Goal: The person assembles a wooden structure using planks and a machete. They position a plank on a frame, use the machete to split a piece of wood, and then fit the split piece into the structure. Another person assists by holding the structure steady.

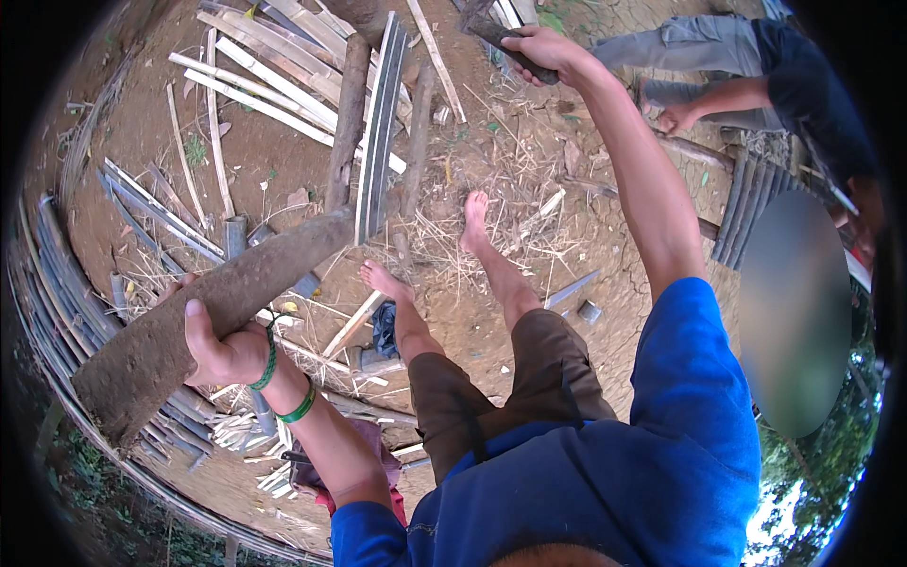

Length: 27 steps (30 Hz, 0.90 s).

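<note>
My left hand (227, 354) is wrapped around a thick brown log (255, 274), thumb on its near side. The log slants from lower left up toward the middle. At its far end is a split bamboo length (378, 132), pale at the edge and grey inside; whether the two touch I cannot tell. Away at the upper right, my right hand (548, 55) is closed around a dark, rough wooden piece (510, 49), which looks like a thick handle. Its other end runs to the top of the picture, so its kind is unclear.
Pale bamboo strips (274, 76) lie heaped at upper left, near a round post (350, 123). Dark bamboo poles (66, 274) line the left. A blade (572, 288) lies right of my feet. Another person's hand (678, 118) is at the right, near a bamboo slat panel (751, 208).
</note>
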Available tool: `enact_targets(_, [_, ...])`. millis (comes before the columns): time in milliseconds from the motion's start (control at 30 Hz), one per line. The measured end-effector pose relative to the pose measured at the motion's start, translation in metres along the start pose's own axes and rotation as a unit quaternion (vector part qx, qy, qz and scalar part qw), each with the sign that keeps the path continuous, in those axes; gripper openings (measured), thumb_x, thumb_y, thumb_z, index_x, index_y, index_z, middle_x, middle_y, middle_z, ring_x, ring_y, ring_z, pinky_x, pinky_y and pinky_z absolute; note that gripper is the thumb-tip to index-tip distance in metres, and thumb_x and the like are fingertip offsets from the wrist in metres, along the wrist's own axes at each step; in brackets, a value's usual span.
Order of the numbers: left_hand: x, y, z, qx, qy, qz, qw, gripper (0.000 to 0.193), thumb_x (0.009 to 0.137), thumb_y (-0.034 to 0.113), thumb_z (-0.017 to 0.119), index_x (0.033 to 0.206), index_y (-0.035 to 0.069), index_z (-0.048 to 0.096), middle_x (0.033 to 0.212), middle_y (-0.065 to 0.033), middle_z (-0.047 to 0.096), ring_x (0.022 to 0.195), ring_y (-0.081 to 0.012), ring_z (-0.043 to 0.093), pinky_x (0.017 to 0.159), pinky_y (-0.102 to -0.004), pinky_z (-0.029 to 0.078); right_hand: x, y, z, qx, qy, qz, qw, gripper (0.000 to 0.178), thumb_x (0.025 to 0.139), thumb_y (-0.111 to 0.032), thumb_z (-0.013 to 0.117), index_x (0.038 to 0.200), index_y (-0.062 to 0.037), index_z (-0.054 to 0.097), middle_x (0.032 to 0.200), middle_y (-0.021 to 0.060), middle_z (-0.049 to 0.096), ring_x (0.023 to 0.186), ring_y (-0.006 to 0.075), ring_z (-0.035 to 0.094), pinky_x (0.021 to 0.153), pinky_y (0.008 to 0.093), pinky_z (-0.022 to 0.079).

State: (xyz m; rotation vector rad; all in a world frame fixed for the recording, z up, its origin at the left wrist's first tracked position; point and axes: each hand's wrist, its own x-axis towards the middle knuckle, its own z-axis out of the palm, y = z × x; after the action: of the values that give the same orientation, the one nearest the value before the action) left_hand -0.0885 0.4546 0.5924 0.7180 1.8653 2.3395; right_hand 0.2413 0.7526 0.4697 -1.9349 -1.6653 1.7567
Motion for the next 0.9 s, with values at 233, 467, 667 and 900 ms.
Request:
enact_targets(233, [-0.003,0.000,0.006,-0.024,0.006,0.016,1.000,0.036,0.071,0.004,0.067,0.101,-0.011,0.054,0.096,-0.0226,0.061,0.084,-0.0313,0.063,0.079,-0.0430,0.054,-0.037,0.022,-0.002,0.043,0.016,0.051,0.998,0.027,0.099,-0.027,0.054,0.111,-0.0030,0.057,0.063,-0.0010,0.053,0.048,0.0065,0.051,0.038,0.0225,0.042])
enact_targets(467, [-0.008,0.005,0.003,0.001,0.024,0.008,1.000,0.038,0.071,0.002,0.071,0.103,-0.012,0.054,0.097,-0.0240,0.062,0.082,-0.0323,0.064,0.075,-0.0449,0.057,-0.091,0.077,0.066,0.169,0.015,0.114,0.979,0.030,0.097,-0.024,0.058,0.088,0.0043,0.059,0.065,0.0053,0.058,0.047,0.0104,0.050,0.043,0.0279,0.044])
enact_targets(667, [-0.011,0.011,0.006,0.033,0.026,0.029,0.999,0.041,0.070,0.004,0.074,0.103,-0.013,0.056,0.097,-0.0220,0.063,0.081,-0.0287,0.065,0.073,-0.0402,0.057,-0.131,0.151,0.128,0.223,0.014,0.197,0.954,0.025,0.095,-0.019,0.059,0.090,0.0058,0.060,0.065,0.0082,0.060,0.050,0.0126,0.055,0.044,0.0285,0.045])
enact_targets(900, [0.005,-0.002,-0.001,0.063,0.050,0.040,0.996,0.034,0.071,0.007,0.076,0.094,-0.014,0.062,0.096,-0.0226,0.065,0.081,-0.0298,0.066,0.073,-0.0410,0.059,-0.150,0.349,0.177,-0.029,0.055,0.302,0.951,0.032,0.084,-0.029,0.062,0.078,0.0014,0.068,0.063,0.0120,0.065,0.055,0.0204,0.065,0.052,0.0365,0.050])
